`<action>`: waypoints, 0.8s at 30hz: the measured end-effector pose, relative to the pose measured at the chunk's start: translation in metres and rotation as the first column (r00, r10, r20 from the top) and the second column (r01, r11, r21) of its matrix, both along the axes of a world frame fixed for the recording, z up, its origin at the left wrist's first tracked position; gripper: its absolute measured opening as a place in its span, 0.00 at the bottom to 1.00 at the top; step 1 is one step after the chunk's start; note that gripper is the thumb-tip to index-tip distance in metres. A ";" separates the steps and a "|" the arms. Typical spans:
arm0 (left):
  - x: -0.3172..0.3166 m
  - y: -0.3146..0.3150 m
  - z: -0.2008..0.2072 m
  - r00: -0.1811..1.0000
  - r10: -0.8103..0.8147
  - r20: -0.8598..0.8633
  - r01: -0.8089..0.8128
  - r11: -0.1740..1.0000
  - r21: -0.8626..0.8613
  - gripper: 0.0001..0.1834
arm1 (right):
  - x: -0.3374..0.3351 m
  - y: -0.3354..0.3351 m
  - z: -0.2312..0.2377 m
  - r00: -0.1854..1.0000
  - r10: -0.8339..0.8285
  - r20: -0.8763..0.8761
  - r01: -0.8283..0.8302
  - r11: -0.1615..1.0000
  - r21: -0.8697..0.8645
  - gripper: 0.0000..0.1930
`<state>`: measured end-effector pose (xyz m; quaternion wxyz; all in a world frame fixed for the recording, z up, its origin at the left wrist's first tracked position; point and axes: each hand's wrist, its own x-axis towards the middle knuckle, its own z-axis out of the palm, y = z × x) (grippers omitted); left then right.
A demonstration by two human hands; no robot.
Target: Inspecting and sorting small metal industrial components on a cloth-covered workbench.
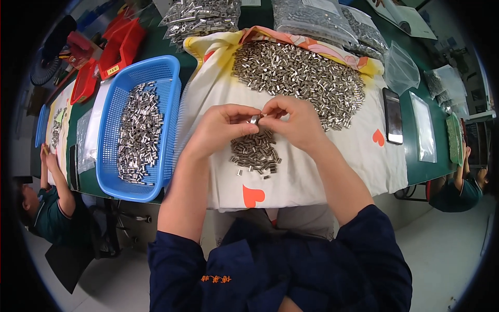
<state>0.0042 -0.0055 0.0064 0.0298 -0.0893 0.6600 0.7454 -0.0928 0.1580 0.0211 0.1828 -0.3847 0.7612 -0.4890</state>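
- A small rounded silver metal piece (254, 119) is apparently being handled singly, pinched by the left hand (224, 126).
- The right hand (294, 122) is being held nearly closed, contents unclear.
- Next, fine control is seemingly being required.

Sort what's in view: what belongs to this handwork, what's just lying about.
Seemingly in use:
metal piece at the fingertips of left hand and right hand
small pile below
large pile beyond
white cloth under both piles
blue basket of similar pieces, probably

Apparently lying about:
black phone
crumpled clear bag
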 end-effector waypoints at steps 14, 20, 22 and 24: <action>0.001 0.006 0.005 0.993 -0.110 0.046 0.113 0.992 -0.063 0.14 | -0.024 0.003 -0.022 0.697 -0.071 -0.713 0.314 0.925 0.215 0.05; 0.000 0.005 0.002 0.995 -0.096 0.033 0.098 0.993 -0.067 0.14 | -0.025 0.003 -0.023 0.670 -0.046 -0.741 0.274 0.943 0.189 0.04; -0.001 0.005 0.002 0.994 -0.101 0.040 0.104 0.992 -0.065 0.14 | -0.024 0.002 -0.024 0.694 0.030 -0.719 0.187 0.957 0.221 0.04; -0.001 0.004 0.001 0.994 -0.103 0.046 0.106 0.992 -0.063 0.14 | -0.023 0.000 -0.027 0.714 0.024 -0.700 0.153 0.970 0.189 0.04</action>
